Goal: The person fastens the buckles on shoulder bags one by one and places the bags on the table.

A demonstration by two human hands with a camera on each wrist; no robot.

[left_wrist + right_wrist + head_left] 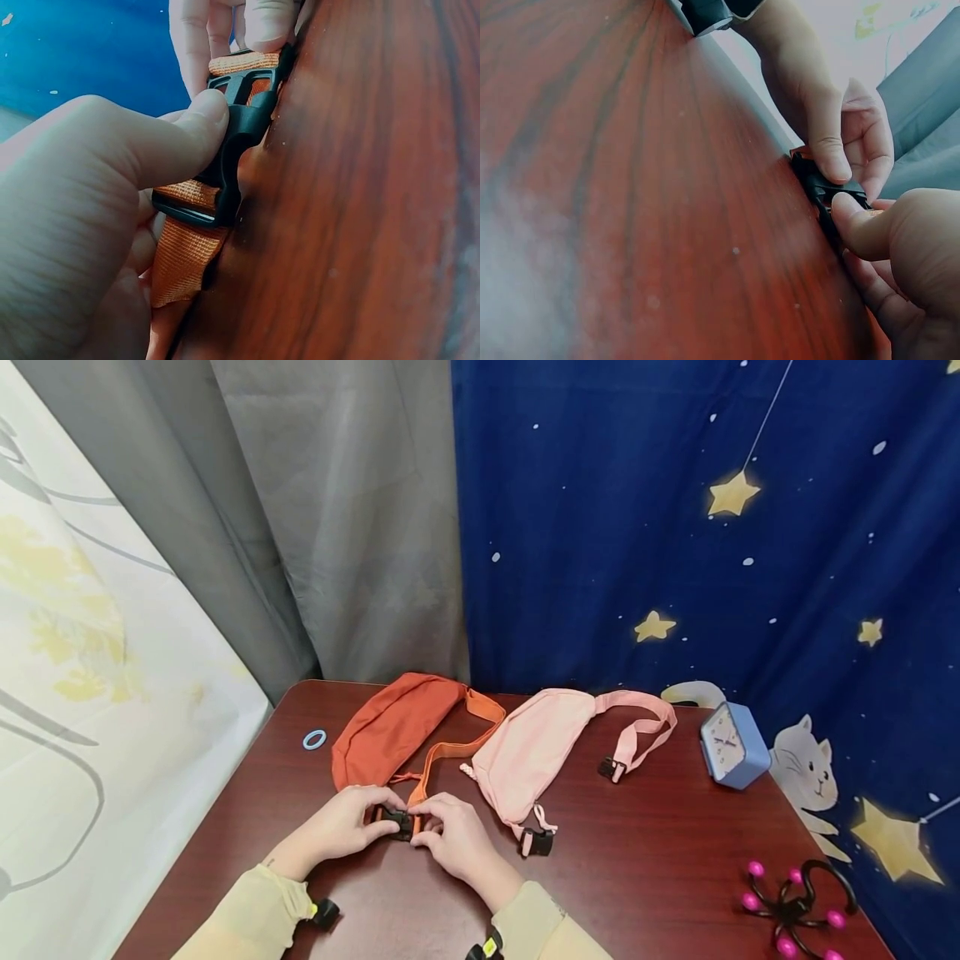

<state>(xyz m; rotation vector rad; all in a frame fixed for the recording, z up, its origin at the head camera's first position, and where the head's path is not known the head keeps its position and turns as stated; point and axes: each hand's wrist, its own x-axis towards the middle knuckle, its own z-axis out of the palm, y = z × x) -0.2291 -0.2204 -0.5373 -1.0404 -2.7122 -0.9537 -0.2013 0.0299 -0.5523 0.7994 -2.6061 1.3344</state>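
In the head view a red waist bag (397, 731) lies on the table with its orange strap (450, 749) looping toward me. Both hands are at the black side-release buckle (247, 124) on that strap. My left hand (337, 833) pinches the socket half, thumb on top. The right hand (462, 842) grips the prong half beside the orange webbing (244, 63), thumb and fingers on either side. The two halves are joined end to end, with the prong half's frame showing outside the socket. In the right wrist view the thumbs nearly meet over the buckle.
A pink waist bag (536, 743) lies right of the red one, its buckle ends (537, 842) apart. A blue ring (314, 740) is at the left. Toward the right stand a blue clock (735, 745) and a black massager with pink tips (793, 908). Curtains (375, 527) hang behind the table.
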